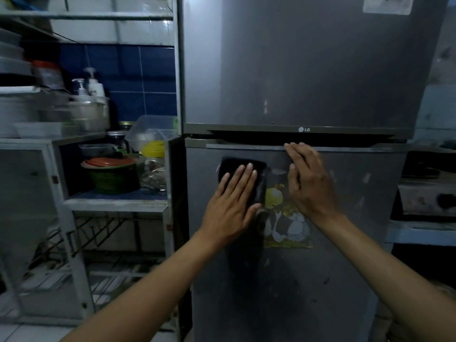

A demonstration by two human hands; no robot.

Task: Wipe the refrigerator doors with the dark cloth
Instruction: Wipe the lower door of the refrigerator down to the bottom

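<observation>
Yellow sticker [283, 215] (cartoon) just beside dark cloth [243, 177].

The left hand [232, 206] covers much of the dark cloth [243, 180]. The white label [387, 4] on the upper refrigerator door [296, 65] is cut by the top edge, its print unreadable. Shelf containers [22, 104] at far left are blurred.
</observation>
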